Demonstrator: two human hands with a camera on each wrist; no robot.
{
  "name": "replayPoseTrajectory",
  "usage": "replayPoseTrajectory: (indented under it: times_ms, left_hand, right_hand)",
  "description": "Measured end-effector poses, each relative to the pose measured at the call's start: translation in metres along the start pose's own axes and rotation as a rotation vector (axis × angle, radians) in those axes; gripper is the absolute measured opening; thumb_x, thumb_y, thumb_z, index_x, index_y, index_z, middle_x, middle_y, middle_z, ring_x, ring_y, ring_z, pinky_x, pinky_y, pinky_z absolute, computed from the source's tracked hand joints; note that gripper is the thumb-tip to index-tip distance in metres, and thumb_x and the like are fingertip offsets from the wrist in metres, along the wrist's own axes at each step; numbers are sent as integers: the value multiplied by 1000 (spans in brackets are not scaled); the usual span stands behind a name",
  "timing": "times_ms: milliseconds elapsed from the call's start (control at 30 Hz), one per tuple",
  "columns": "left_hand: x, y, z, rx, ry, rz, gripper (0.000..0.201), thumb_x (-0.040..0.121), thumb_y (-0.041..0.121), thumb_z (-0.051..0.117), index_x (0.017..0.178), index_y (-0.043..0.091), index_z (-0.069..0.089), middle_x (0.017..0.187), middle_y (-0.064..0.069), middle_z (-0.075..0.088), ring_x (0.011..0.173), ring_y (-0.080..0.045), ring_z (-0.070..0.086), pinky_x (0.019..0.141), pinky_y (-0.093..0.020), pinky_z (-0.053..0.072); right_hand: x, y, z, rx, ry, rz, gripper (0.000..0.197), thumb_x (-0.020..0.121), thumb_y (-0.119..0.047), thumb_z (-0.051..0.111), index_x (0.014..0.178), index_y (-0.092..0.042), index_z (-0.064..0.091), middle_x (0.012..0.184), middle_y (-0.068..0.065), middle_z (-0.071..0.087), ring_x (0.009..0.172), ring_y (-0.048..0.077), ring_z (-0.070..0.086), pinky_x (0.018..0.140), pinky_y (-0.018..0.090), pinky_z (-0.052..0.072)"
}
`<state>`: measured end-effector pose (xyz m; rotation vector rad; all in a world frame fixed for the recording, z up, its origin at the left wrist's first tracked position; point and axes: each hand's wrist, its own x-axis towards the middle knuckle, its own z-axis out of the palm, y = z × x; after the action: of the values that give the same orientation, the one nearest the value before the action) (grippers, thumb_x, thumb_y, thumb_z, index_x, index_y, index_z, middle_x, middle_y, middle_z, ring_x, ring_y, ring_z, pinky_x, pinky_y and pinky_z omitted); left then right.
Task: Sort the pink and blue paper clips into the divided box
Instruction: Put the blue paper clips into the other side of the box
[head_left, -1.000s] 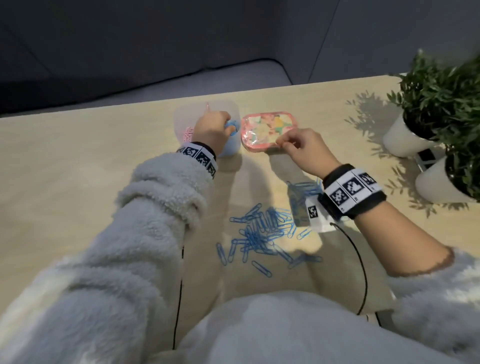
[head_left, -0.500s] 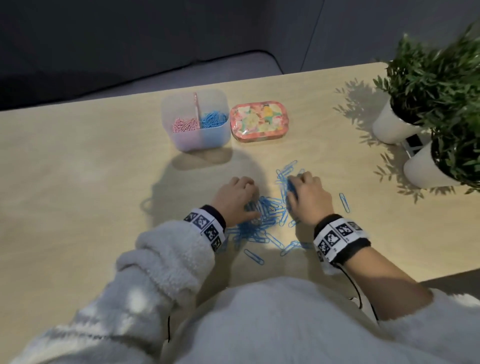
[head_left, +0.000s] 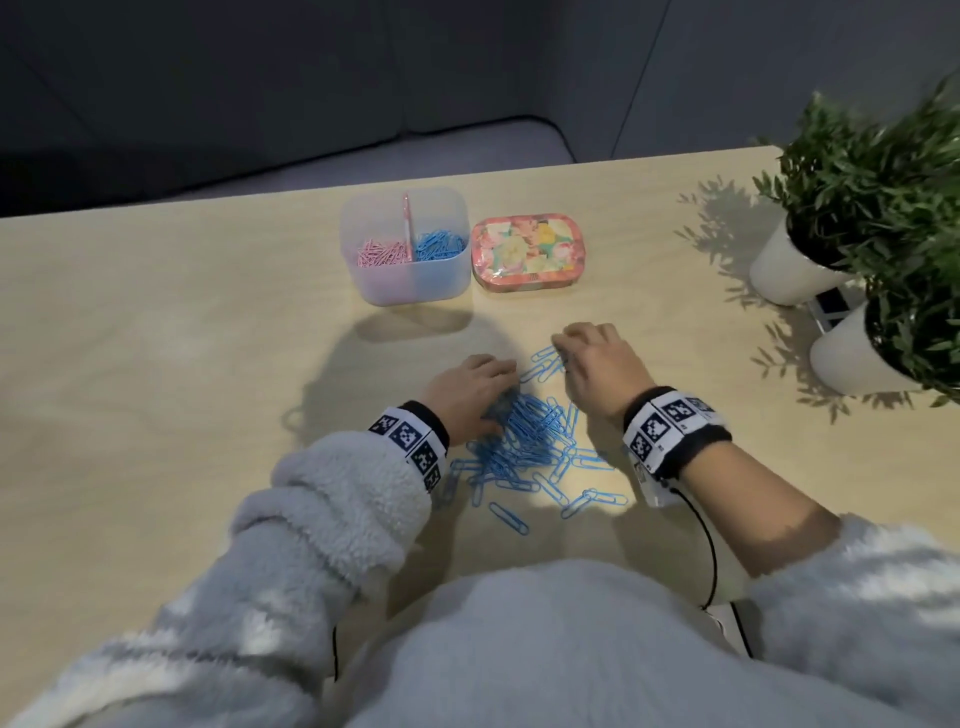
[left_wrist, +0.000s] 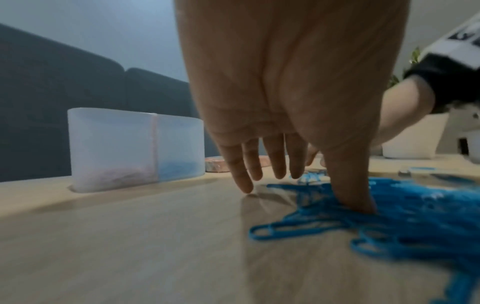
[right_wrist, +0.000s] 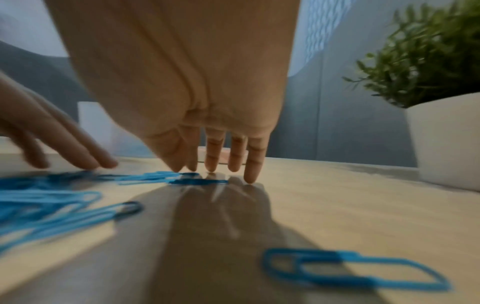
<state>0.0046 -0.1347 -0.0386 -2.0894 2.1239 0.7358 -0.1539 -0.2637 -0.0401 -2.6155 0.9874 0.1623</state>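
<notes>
Mostly sorted on the pink side, with a heap of blue left.
Working left to right: the divided box (head_left: 410, 283) holds pink clips (head_left: 383, 253) in its left compartment and a few blue clips (head_left: 439, 244) in its right; a closed floral tin (head_left: 525, 249) stands just beside it. Nearer the person, no pink shows on the table (head_left: 156, 364). The left hand (head_left: 470, 392) rests with straight fingers on the blue pile (head_left: 524, 441); the right hand (head_left: 597, 364), likewise extended, touches outlying clips, gripping nothing.
</notes>
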Motion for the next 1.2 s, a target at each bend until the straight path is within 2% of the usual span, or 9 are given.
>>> replayPoseTrajectory:
  times_ms: [133,267,400,667,800,967,1033,1133,1200]
  left_hand:
    - [-5,2,5,34,101,-13,36,91,17,49,127,14,52,137,-3,46,122,-25,42,98,-37,42]
    - [-12,0,11,27,158,-57,25,93,15,44,113,11,59,117,-11,54,109,-30,49,81,-39,43]
    - [-16,-3,18,-5,174,-107,20,93,15,47,109,11,57,113,-11,54,105,-29,50,78,-38,44]
    - [-26,-10,21,-29,207,-149,16,94,8,42,106,7,52,111,-12,53,101,-28,49,81,-34,39]
    - [-30,-12,22,-62,196,-176,16,94,7,43,106,9,52,105,-11,57,98,-28,51,78,-36,41]
    - [-35,-18,20,-85,168,-186,22,91,7,49,109,10,60,106,-11,60,97,-29,56,76,-35,42]
    - [-38,-19,17,-121,175,-200,22,90,7,50,108,9,63,105,-12,61,96,-30,58,77,-36,43]
    - [-42,-21,10,-167,202,-215,22,90,9,52,107,7,65,105,-14,63,95,-32,60,80,-39,46]
    - [-43,-24,1,-199,226,-222,22,90,12,53,106,6,66,104,-16,63,94,-33,60,80,-39,46]
  right_hand:
    - [-13,-19,9,18,-159,-88,50,87,-34,56,134,-19,46,144,5,39,126,31,36,104,43,36]
    - [-29,-35,17,38,-175,-130,56,76,-31,69,128,-21,52,131,5,46,119,29,40,100,37,38]
    - [-33,-43,24,91,-86,-75,36,81,-14,60,117,-17,60,115,8,54,113,28,45,89,36,40]
    - [-21,-39,7,229,-35,-19,14,81,-7,60,91,-7,70,95,16,69,96,33,61,79,33,41]
    - [1,-49,-25,462,20,30,12,80,-7,65,89,-4,72,88,14,72,83,22,63,68,20,38]
    - [60,-82,-83,490,116,11,12,78,-3,64,75,8,62,64,7,52,54,4,42,53,15,35]
    - [87,-96,-98,470,149,45,8,79,-6,65,82,2,67,68,6,55,61,5,49,46,5,33]
    - [125,-111,-106,462,154,55,14,79,-10,69,90,-1,71,83,11,65,76,14,54,70,24,51]
    - [141,-120,-104,451,134,75,17,78,-11,71,91,-1,71,95,14,70,73,15,56,73,29,51]
